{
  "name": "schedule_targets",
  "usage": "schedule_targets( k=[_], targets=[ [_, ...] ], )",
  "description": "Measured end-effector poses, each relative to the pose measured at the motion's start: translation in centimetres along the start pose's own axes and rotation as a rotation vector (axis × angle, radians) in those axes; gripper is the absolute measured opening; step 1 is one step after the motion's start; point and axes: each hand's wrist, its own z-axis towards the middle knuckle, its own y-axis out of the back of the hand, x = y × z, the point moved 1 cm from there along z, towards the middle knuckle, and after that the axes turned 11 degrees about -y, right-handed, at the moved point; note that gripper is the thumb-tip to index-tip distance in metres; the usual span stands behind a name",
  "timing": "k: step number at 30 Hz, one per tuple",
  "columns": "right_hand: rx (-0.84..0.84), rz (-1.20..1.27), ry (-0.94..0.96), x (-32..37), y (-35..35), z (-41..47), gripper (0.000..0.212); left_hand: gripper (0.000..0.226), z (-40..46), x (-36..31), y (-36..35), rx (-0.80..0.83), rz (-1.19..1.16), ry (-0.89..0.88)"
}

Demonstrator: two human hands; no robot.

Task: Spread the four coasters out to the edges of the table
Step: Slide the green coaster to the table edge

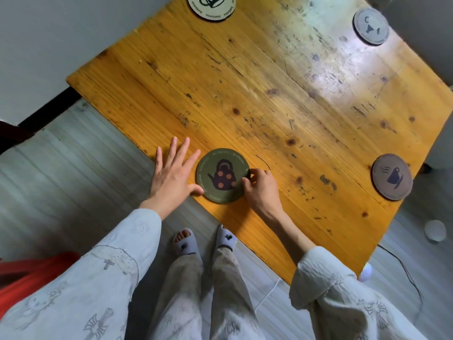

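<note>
A green coaster with a teapot picture (221, 176) lies at the near edge of the wooden table (282, 101). My right hand (261, 186) pinches its right rim with curled fingers. My left hand (172, 174) lies flat with fingers spread just left of it, the thumb touching the coaster's lower left rim. A cream coaster with a mug (212, 6) sits at the far edge. A grey coaster (370, 26) sits at the far right corner. A brown coaster with a steaming cup (392, 176) sits at the right edge.
Grey plank floor (73, 180) surrounds the table. My feet in slippers (206, 239) stand just under the near edge. A red object (29, 273) is at lower left. A white round object (435, 230) and a cable lie on the floor at right.
</note>
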Motion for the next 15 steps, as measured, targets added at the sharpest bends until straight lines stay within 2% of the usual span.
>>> schedule_targets(
  k=[6, 8, 11, 15],
  targets=[
    [0.069, 0.071, -0.071, -0.8, 0.5, -0.4, 0.031, 0.054, -2.2, 0.7, -0.4, -0.197, -0.138, 0.102],
    [0.059, 0.077, -0.048, -0.4, 0.9, 0.1, 0.032, 0.063, -3.6, -0.1, -1.6, -0.152, -0.165, 0.077],
    [0.088, 0.040, 0.016, 0.8, 1.3, 0.8, 0.042, 0.088, -4.2, -1.1, -2.8, -0.081, -0.145, 0.082],
    [0.136, -0.002, 0.044, 1.5, 0.8, 1.1, 0.044, 0.092, -3.5, -1.0, -2.6, -0.081, -0.065, 0.100]
  ],
)
